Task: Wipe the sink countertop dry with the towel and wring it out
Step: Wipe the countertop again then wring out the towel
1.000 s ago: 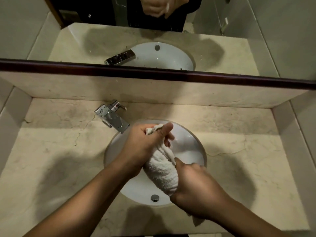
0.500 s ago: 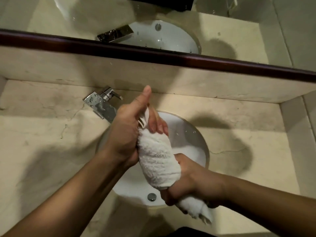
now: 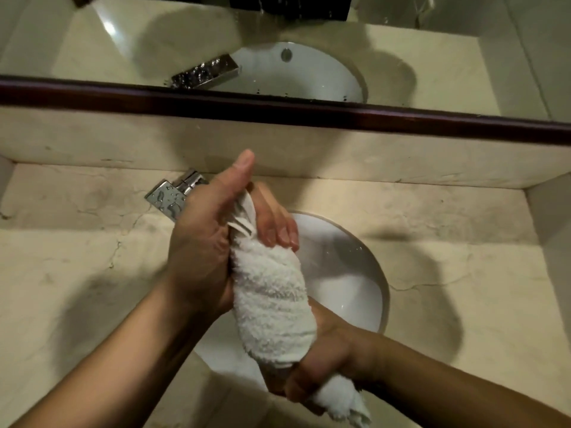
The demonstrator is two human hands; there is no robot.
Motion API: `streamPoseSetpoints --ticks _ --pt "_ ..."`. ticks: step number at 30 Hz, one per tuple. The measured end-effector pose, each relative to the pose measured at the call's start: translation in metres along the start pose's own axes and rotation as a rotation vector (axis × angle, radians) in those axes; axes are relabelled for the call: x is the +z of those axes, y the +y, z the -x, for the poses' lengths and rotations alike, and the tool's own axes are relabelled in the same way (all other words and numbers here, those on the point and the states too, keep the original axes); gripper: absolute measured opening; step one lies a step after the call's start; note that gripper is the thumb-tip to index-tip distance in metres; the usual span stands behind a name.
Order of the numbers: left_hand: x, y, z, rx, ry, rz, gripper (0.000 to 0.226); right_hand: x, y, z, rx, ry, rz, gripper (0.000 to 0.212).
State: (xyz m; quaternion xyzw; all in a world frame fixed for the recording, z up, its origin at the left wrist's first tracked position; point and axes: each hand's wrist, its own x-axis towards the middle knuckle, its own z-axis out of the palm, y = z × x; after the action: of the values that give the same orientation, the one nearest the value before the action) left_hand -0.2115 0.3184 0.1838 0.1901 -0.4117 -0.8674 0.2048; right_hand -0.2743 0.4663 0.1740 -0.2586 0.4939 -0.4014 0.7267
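A white terry towel (image 3: 272,301) is rolled into a thick twisted bundle and held over the white sink basin (image 3: 349,273). My left hand (image 3: 207,242) grips its upper end, thumb stretched up and fingers wrapped round the far side. My right hand (image 3: 318,366) clamps the lower end near the basin's front rim, and a frayed towel tail pokes out below the fist. The beige marble countertop (image 3: 77,267) surrounds the basin on both sides.
A chrome faucet (image 3: 173,196) with water drops stands at the basin's back left, partly hidden by my left hand. A marble backsplash (image 3: 401,152) and a dark-framed mirror (image 3: 309,112) rise behind. Side walls close in the counter at left and right.
Both hands have lifted the towel a little and shifted their grip, so the bundle is longer with a tail sticking out below my right fist. The camera has tilted downwards.
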Motion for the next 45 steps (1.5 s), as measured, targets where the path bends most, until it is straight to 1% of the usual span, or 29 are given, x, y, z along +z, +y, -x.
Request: streamPoseSetpoints --ticks 2,5,7,8,9,10,11,12,13,14,16,19,21,23,25,27,28,29,31,33,34,36,38,40,41,42,44,45 --pt "0.005 0.003 0.000 0.007 -0.012 -0.022 0.063 0.001 -0.007 0.006 -0.036 0.108 0.068 0.043" --pt "0.010 0.011 0.002 0.007 0.034 -0.099 0.060 0.003 -0.020 0.019 -0.025 0.270 0.255 0.039" --pt "0.011 0.018 0.010 -0.025 0.074 -0.138 0.047 0.012 -0.024 0.031 -0.046 0.401 0.330 0.036" --pt "0.011 0.022 0.013 -0.053 0.059 -0.105 0.053 0.018 -0.026 0.037 -0.070 0.446 0.318 0.035" --pt "0.008 0.024 0.018 -0.090 0.027 -0.076 0.072 0.023 -0.026 0.043 -0.082 0.468 0.259 0.034" --pt "0.004 0.022 0.025 -0.158 -0.032 -0.053 0.084 0.028 -0.027 0.047 -0.084 0.480 0.176 0.037" --pt "0.005 0.022 0.037 -0.238 -0.101 -0.068 0.084 0.032 -0.027 0.053 -0.089 0.494 0.114 0.043" --pt "0.008 0.022 0.049 -0.313 -0.156 -0.091 0.077 0.038 -0.032 0.060 -0.105 0.510 0.076 0.050" --pt "0.014 0.022 0.061 -0.371 -0.180 -0.110 0.071 0.044 -0.037 0.067 -0.125 0.520 0.072 0.054" --pt "0.019 0.023 0.067 -0.401 -0.159 -0.095 0.065 0.050 -0.042 0.074 -0.139 0.528 0.082 0.055" --pt "0.030 0.029 0.076 -0.360 -0.075 -0.048 0.057 0.060 -0.049 0.090 -0.156 0.591 0.173 0.049" --pt "0.045 0.043 0.084 -0.219 0.050 0.016 0.052 0.074 -0.059 0.114 -0.217 0.830 0.311 0.035" --pt "0.050 0.054 0.093 -0.156 0.088 0.026 0.053 0.089 -0.060 0.120 -0.313 0.946 0.361 0.034" --pt "0.048 0.066 0.102 -0.102 0.094 0.032 0.057 0.112 -0.059 0.119 -0.392 1.025 0.384 0.038" --pt "0.047 0.080 0.108 -0.050 0.123 0.051 0.071 0.137 -0.058 0.112 -0.409 1.098 0.386 0.048" --pt "0.049 0.100 0.119 -0.013 0.170 0.047 0.086 0.162 -0.057 0.102 -0.452 1.158 0.287 0.062" --pt "0.049 0.107 0.124 -0.002 0.195 0.026 0.087 0.173 -0.057 0.097 -0.492 1.176 0.222 0.066" --pt "0.048 0.113 0.130 -0.006 0.209 0.016 0.082 0.181 -0.055 0.092 -0.530 1.205 0.187 0.068" --pt "0.046 0.120 0.139 -0.042 0.180 0.086 0.069 0.195 -0.052 0.086 -0.586 1.281 0.166 0.065" --pt "0.042 0.129 0.150 -0.029 0.099 0.189 0.064 0.205 -0.050 0.085 -0.627 1.305 0.134 0.062" --pt "0.041 0.134 0.153 0.001 0.058 0.201 0.062 0.209 -0.048 0.084 -0.626 1.303 0.129 0.061" --pt "0.043 0.147 0.159 0.082 -0.007 0.159 0.060 0.211 -0.042 0.081 -0.615 1.291 0.127 0.061" --pt "0.046 0.160 0.161 0.154 -0.058 0.093 0.059 0.209 -0.035 0.078 -0.612 1.307 0.108 0.066" --pt "0.050 0.170 0.162 0.197 -0.088 -0.012 0.057 0.204 -0.035 0.081 -0.581 1.364 0.196 0.077" --pt "0.053 0.173 0.161 0.218 -0.112 -0.105 0.058 0.200 -0.039 0.086 -0.618 1.383 0.232 0.076" --pt "0.054 0.175 0.161 0.234 -0.153 -0.216 0.058 0.198 -0.048 0.091 -0.698 1.370 0.223 0.072" --pt "0.060 0.180 0.161 0.240 -0.286 -0.385 0.056 0.195 -0.073 0.103 -0.864 1.250 0.194 0.067" --pt "0.063 0.184 0.160 0.232 -0.361 -0.436 0.056 0.193 -0.087 0.108 -0.889 1.169 0.213 0.066"
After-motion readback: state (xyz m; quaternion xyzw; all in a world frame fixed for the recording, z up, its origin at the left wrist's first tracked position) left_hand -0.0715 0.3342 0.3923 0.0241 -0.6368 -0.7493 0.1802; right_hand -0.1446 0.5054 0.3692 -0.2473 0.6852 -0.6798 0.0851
